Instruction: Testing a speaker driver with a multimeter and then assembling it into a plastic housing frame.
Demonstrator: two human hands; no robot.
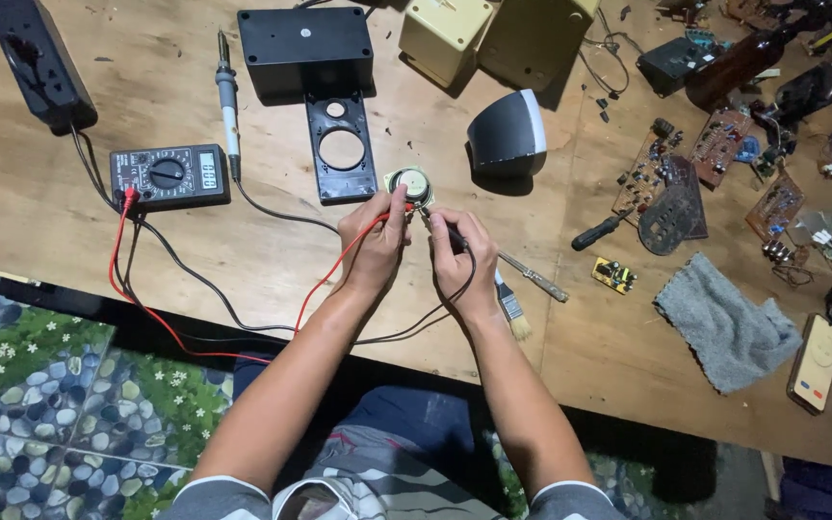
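Note:
A small round speaker driver [412, 184] lies on the wooden table [243, 279]. My left hand [373, 246] holds the red test probe, its tip touching the driver's near left side. My right hand [461, 260] grips the black test probe, pointed at the driver's near right side. The red lead [146, 310] and black lead [195, 279] run left to a black multimeter [169, 175] with a round dial.
A soldering iron [228, 101] lies beside the multimeter. A black speaker front panel [341, 149], black box [305, 48], grey speaker [507, 132], brush [510, 306], screwdriver [601, 231], several circuit boards [666, 183], grey cloth [724, 323] and power strip [39, 63] crowd the table.

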